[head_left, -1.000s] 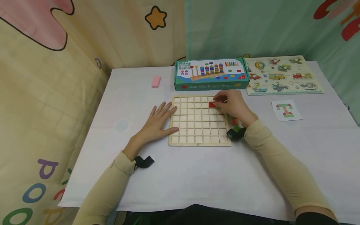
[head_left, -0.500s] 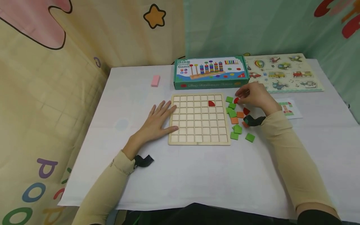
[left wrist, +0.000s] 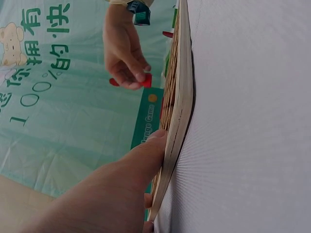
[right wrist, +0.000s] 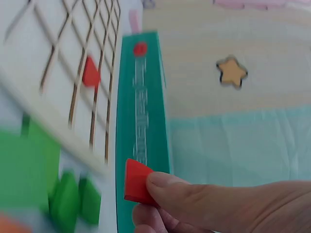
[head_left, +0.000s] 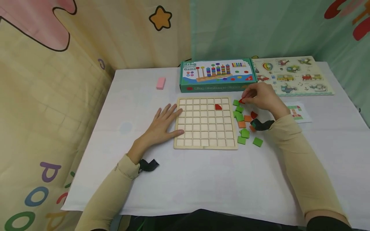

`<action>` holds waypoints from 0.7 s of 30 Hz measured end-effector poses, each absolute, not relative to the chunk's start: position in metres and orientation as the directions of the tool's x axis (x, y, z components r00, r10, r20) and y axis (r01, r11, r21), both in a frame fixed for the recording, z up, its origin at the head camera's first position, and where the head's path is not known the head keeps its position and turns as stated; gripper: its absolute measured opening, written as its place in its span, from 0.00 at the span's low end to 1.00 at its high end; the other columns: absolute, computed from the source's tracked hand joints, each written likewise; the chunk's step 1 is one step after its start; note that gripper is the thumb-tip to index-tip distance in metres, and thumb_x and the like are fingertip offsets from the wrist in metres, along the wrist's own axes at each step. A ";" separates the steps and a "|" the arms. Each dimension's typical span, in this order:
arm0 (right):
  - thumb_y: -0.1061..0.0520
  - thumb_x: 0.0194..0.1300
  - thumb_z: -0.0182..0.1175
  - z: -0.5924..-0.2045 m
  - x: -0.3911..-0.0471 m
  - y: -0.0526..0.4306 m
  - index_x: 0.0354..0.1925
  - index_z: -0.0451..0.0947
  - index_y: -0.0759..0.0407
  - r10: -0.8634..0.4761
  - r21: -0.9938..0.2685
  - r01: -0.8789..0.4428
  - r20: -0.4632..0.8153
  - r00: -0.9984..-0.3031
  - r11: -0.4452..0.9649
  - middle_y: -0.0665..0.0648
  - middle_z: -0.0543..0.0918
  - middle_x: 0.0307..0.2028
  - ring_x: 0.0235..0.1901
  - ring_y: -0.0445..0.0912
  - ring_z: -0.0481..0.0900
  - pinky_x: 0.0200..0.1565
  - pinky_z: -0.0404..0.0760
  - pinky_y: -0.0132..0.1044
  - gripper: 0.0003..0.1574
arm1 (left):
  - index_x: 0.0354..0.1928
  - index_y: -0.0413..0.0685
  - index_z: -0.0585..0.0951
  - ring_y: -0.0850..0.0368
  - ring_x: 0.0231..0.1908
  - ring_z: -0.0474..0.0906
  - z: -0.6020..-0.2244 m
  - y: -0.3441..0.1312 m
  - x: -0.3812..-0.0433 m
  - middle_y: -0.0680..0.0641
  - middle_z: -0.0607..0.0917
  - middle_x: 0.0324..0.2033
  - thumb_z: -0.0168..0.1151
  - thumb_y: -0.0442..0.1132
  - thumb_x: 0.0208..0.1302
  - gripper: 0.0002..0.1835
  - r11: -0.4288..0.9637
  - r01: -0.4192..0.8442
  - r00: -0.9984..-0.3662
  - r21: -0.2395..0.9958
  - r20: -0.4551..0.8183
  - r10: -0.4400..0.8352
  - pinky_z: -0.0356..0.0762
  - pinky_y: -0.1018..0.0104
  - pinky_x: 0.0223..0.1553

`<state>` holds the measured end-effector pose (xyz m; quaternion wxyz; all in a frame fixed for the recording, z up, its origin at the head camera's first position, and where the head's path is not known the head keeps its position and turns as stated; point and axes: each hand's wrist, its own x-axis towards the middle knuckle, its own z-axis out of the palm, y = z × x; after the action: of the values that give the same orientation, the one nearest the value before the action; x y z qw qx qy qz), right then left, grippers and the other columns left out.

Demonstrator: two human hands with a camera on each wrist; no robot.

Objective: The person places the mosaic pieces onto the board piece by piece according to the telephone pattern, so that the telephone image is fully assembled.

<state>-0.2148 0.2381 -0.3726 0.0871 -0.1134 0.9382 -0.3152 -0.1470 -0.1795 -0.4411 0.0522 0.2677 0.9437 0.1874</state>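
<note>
Clearly, the thumb and fingertips of the right hand [head_left: 261, 96], right of centre in the upper half of the head view, are drawn together in a pinch on a glossy red wedge-shaped piece [right wrist: 138, 182], with only its thickness between them. Just below lie flat green tiles [head_left: 258, 142], square orange tiles [head_left: 242, 124] and a loose red wedge [head_left: 253, 115]. Left of these, mid-frame, is a pale wooden grid board [head_left: 204, 148]; a red quarter-round piece [head_left: 218, 107] sits in a cell toward its upper right. The left hand [head_left: 162, 125], left of centre, grips nothing: its fingers are spread, fingertips and thumb resting on the board's left edge. Farther out are a white printed card [head_left: 304, 118] at right, a green-edged cardboard game box [head_left: 216, 87] at top centre, a cream picture-puzzle board [head_left: 292, 77] at upper right, and a pink rectangular block [head_left: 160, 83] upper left of centre.
</note>
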 end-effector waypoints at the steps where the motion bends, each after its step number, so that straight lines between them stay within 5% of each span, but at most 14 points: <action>1: 0.59 0.69 0.71 -0.370 -0.212 0.232 0.44 0.85 0.66 -0.271 -0.616 -0.171 -0.072 -0.960 0.769 0.65 0.87 0.40 0.42 0.57 0.83 0.44 0.75 0.45 0.10 | 0.85 0.57 0.55 0.44 0.85 0.35 -0.442 -0.179 -0.147 0.45 0.48 0.85 0.62 0.66 0.70 0.49 0.787 0.487 -0.851 0.379 0.001 0.526 0.28 0.40 0.83; 9: 0.62 0.73 0.66 -0.360 -0.212 0.150 0.45 0.86 0.64 -0.366 -0.659 -0.272 -0.006 -0.930 0.701 0.66 0.87 0.44 0.46 0.57 0.84 0.50 0.79 0.51 0.06 | 0.85 0.58 0.55 0.45 0.85 0.35 -0.440 -0.177 -0.147 0.46 0.47 0.85 0.62 0.66 0.70 0.49 0.792 0.479 -0.854 0.379 -0.007 0.521 0.28 0.41 0.83; 21: 0.66 0.72 0.63 -0.386 -0.224 0.065 0.42 0.86 0.64 -0.469 -0.685 -0.366 0.039 -0.882 0.630 0.62 0.88 0.41 0.41 0.53 0.84 0.48 0.82 0.46 0.05 | 0.85 0.59 0.54 0.45 0.85 0.35 -0.440 -0.178 -0.147 0.47 0.47 0.86 0.61 0.67 0.71 0.49 0.800 0.479 -0.855 0.361 -0.017 0.519 0.29 0.40 0.83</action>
<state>-0.2236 0.0654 -0.3859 0.0717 -0.2320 0.9000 -0.3620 -0.1471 -0.1778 -0.4404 0.0576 0.2634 0.9471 0.1743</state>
